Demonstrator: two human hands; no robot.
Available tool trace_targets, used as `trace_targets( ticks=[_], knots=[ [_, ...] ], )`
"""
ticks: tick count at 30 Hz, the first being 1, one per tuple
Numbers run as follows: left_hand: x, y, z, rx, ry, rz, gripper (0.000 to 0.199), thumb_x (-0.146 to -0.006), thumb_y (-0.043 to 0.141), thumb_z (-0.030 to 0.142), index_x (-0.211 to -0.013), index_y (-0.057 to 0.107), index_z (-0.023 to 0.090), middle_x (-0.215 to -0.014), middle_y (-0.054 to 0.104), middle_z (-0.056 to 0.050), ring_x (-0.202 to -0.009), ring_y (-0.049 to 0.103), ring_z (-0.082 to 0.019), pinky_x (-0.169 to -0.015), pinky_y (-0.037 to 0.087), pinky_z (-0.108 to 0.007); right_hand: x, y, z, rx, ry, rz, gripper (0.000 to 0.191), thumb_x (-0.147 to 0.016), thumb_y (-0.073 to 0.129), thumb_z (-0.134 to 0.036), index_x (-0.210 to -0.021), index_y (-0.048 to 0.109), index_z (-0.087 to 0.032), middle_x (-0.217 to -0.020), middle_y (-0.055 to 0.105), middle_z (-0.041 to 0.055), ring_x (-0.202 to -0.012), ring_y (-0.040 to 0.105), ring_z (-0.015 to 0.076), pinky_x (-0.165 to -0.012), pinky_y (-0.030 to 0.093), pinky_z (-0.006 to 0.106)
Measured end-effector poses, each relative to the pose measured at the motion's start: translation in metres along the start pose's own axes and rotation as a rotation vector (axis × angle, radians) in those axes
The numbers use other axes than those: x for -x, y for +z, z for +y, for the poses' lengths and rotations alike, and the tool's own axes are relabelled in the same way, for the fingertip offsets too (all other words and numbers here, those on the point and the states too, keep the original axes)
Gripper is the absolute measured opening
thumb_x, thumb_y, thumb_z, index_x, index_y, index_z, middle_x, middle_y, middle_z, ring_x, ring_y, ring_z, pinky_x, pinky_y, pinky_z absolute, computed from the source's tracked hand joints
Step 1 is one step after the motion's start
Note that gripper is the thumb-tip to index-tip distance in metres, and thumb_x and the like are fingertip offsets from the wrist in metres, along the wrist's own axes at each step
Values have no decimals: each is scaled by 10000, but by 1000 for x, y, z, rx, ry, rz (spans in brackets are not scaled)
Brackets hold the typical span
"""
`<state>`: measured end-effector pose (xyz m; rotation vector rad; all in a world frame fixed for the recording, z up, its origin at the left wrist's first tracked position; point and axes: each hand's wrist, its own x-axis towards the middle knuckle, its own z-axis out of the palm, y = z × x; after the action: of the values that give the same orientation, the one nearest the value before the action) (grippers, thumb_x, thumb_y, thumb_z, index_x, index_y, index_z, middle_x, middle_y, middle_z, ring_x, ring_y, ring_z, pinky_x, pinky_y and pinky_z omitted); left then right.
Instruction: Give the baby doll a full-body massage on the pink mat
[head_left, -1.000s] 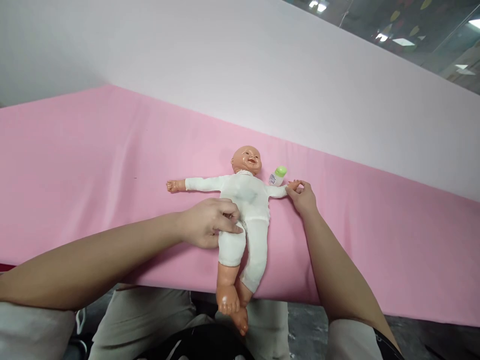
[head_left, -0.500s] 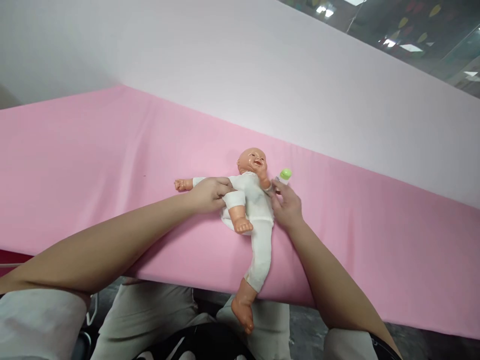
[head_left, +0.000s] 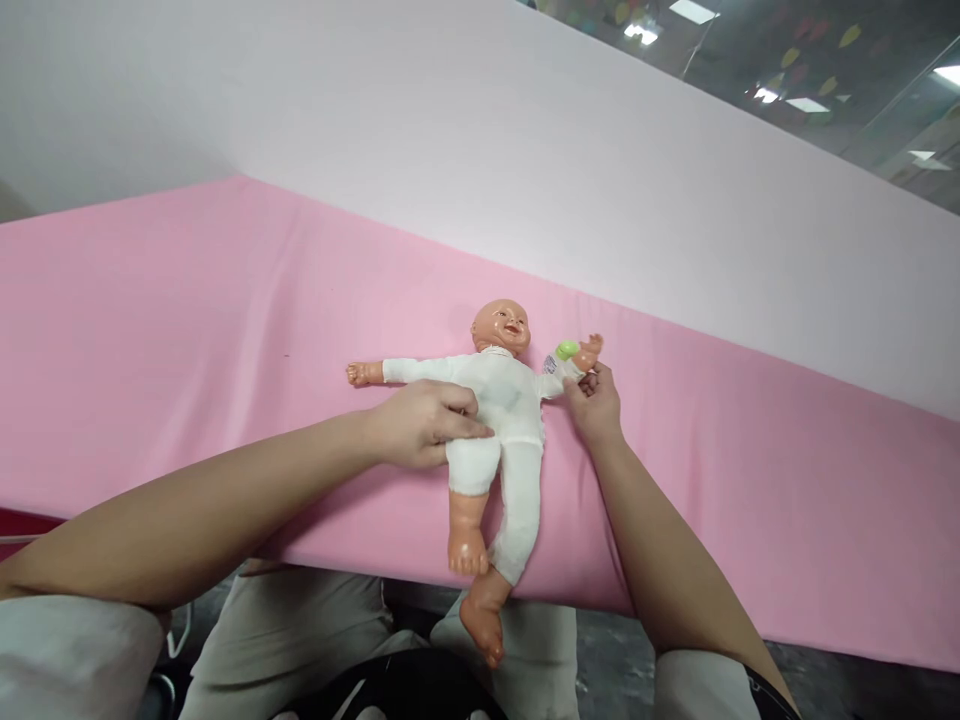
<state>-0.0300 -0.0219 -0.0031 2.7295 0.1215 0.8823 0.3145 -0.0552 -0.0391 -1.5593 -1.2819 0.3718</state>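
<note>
A baby doll (head_left: 517, 410) with a white cloth body lies on its back on the pink cloth, its head toward the wall. My left hand (head_left: 424, 422) is closed around the top of one leg (head_left: 472, 468) at the hip, fingers across the lower belly. Out to the right, my right hand (head_left: 595, 405) pinches the doll's other side, at the forearm near its plastic hand (head_left: 589, 352). Partly hidden behind that forearm is a small container with a green cap (head_left: 567, 349). The other plastic arm (head_left: 365, 373) stretches out to the left.
Pink cloth (head_left: 750, 480) covers the table, whose front edge runs just above my lap. A white wall panel (head_left: 375, 120) rises behind it, with glass (head_left: 787, 60) at the upper right. The doll's lower foot (head_left: 484, 625) hangs past the front edge.
The doll's bent leg has come down and now points toward me, with my left hand lower on the hip. The arm by my right hand has swung from the chin out to the right.
</note>
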Motion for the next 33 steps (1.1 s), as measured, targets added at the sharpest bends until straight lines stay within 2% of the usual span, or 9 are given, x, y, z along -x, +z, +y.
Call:
trace_targets(
  ticks=[5,7,11,14,17,20,22,26,33],
  knots=[
    [-2,2,21,23,81,-119,285,-921,678,299,-1189,776,303,-1002,692,-85,-814,618,-207,-802,496,-358,-16,-24,23,-151,168,164,847,-814,776,-619,-1459,437,-188,-1175,755,142,-907,749,231,-810,616,384],
    [-3,3,25,70,70,-123,270,-891,716,295,-1152,783,311,-998,677,-83,-790,606,-204,-780,496,-353,-20,-31,31,-44,248,182,879,-781,803,-620,-1454,449,-179,-1049,772,101,-832,744,235,-806,610,397],
    [-5,2,33,85,33,-167,253,-854,755,274,-1099,804,313,-969,641,-70,-764,590,-195,-748,493,-335,-23,-40,34,290,266,118,719,-796,789,-573,-1386,600,-209,-1060,775,98,-1043,727,299,-1041,536,499],
    [-7,-5,39,113,-11,-261,277,-817,763,192,-1064,819,304,-969,609,-58,-782,594,-185,-733,497,-308,-20,-39,26,464,161,95,707,-825,744,-534,-1443,616,-216,-1194,723,149,-1118,689,331,-1082,498,553],
    [-7,-17,37,269,-102,-349,442,-726,770,76,-1101,820,304,-969,601,-32,-782,608,-163,-735,518,-268,-9,-32,10,484,-11,131,631,-837,713,-457,-1420,644,-225,-1282,663,157,-984,694,278,-1020,541,519],
    [-4,-25,21,477,-166,-395,553,-746,739,75,-1258,774,282,-1018,645,-30,-871,663,-173,-794,545,-253,10,-17,-11,353,-189,55,378,-884,667,-414,-1219,712,-246,-1120,724,85,-788,666,214,-893,593,450],
    [-2,-22,4,514,-225,-358,465,-862,692,164,-1317,738,243,-1033,684,-45,-928,684,-184,-801,542,-249,26,-4,-25,306,-276,-18,266,-906,671,-431,-1100,723,-256,-1014,746,64,-801,688,227,-876,600,440],
    [5,-3,-27,223,-469,-211,471,-999,604,493,-1360,667,197,-1069,722,-68,-946,680,-209,-828,521,-294,50,15,-41,294,-479,-321,242,-975,597,-456,-1042,754,-285,-1012,803,57,-981,744,278,-952,608,466],
    [12,9,-51,-67,-609,-113,679,-1014,441,691,-1462,546,192,-1377,660,-151,-1281,606,-348,-1110,442,-499,62,19,-46,324,-673,-507,461,-1022,457,-226,-1467,578,-218,-1481,660,121,-1348,635,286,-1150,524,531]
  ],
)
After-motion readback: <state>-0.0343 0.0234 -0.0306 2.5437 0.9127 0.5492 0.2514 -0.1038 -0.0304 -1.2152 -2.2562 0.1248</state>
